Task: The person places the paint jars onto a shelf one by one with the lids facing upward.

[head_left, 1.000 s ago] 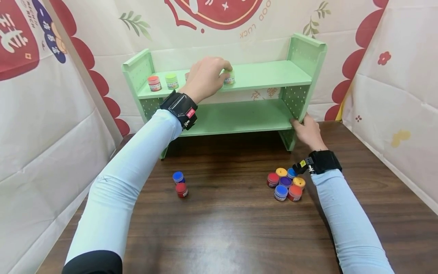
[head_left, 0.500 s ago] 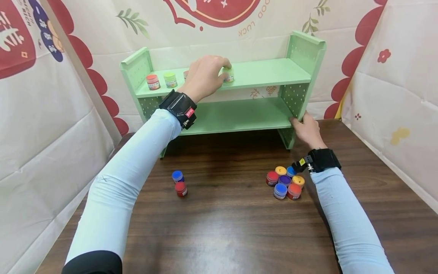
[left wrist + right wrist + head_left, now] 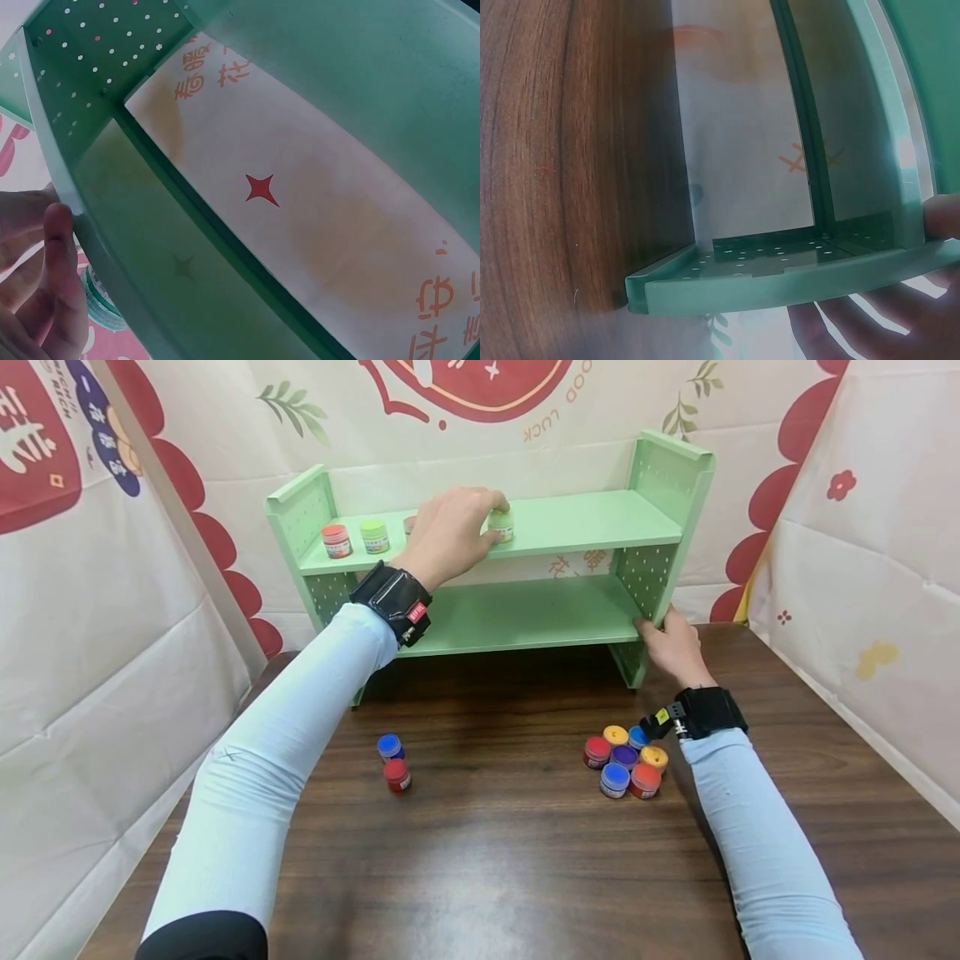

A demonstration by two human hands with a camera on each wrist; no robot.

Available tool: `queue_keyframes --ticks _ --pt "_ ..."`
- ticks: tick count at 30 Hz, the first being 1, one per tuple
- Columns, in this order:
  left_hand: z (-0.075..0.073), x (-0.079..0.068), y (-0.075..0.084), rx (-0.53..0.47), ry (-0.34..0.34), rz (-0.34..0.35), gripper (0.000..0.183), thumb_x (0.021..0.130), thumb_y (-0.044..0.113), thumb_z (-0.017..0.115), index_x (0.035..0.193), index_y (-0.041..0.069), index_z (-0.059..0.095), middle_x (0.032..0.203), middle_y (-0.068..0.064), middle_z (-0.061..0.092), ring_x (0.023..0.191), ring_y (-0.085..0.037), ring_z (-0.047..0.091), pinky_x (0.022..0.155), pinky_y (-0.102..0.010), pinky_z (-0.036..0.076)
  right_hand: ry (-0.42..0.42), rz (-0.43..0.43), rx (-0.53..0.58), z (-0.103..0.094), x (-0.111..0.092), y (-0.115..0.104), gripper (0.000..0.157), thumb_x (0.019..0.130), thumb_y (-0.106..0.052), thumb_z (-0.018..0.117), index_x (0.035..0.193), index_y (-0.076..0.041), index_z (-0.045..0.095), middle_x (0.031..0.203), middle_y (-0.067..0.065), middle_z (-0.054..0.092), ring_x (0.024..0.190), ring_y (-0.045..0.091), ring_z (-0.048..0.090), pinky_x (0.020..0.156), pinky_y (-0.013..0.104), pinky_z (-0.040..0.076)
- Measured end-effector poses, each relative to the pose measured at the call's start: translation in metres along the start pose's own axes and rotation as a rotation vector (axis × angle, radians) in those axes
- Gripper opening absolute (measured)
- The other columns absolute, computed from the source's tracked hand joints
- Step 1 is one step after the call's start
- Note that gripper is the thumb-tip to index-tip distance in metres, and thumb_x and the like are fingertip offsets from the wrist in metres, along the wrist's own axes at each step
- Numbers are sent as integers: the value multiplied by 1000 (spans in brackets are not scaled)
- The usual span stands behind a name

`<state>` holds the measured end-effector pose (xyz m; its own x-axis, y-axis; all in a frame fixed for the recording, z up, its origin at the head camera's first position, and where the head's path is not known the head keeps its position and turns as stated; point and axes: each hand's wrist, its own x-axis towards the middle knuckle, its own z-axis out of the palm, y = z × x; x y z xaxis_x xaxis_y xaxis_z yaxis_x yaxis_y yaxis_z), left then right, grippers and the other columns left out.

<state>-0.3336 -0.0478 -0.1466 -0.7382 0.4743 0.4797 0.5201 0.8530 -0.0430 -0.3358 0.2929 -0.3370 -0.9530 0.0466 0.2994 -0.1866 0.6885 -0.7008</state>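
Observation:
In the head view my left hand [image 3: 452, 533] is at the upper shelf, with finger and thumb pinching a light green-lidded jar [image 3: 502, 527] that appears to stand on the shelf board. In the left wrist view the fingers [image 3: 56, 277] are at the board's front edge, and a jar [image 3: 105, 306] shows partly behind them. My right hand [image 3: 675, 647] grips the right side panel of the green shelf [image 3: 555, 610]. From the right wrist, its thumb [image 3: 943, 217] lies inside the panel and the other fingers outside. Left of my left hand stand a red-lidded jar [image 3: 337, 541], a green-lidded jar [image 3: 375, 536] and a partly hidden pinkish one [image 3: 409, 524].
On the brown table [image 3: 480, 860], a blue-lidded jar [image 3: 390, 747] and a red-lidded jar [image 3: 397, 775] stand at left. Several jars with red, yellow, blue and purple lids [image 3: 625, 756] cluster at right, near the right wrist. Printed cloth [image 3: 525, 452] hangs behind and at both sides.
My left thumb and hand have shifted slightly lower beside the green-lidded jar, so more of it shows. The right hand keeps its place on the panel.

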Motion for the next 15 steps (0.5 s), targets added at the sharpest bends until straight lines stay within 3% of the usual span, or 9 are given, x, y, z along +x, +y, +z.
queue_keyframes --ticks 7,11,15 --pt "0 -5 0 -10 32 18 39 100 33 67 136 18 65 136 0 69 125 -21 64 91 -37 54 7 4 -3 -1 0 0 58 106 -40 44 150 -3 42 145 34 52 125 52 54 102 68 42" --pt "5 -13 -1 -46 119 54 37 100 32 67 134 16 66 132 -4 70 114 -23 67 78 -34 52 12 0 -6 -1 1 1 57 105 -39 44 149 -2 43 145 34 52 125 52 54 102 68 41" --pt "9 -23 -1 -89 226 98 35 99 30 69 130 14 67 126 -6 70 93 -23 66 61 -30 41 10 0 -7 -1 0 0 58 105 -40 44 150 -3 42 146 34 52 126 52 53 103 68 41"
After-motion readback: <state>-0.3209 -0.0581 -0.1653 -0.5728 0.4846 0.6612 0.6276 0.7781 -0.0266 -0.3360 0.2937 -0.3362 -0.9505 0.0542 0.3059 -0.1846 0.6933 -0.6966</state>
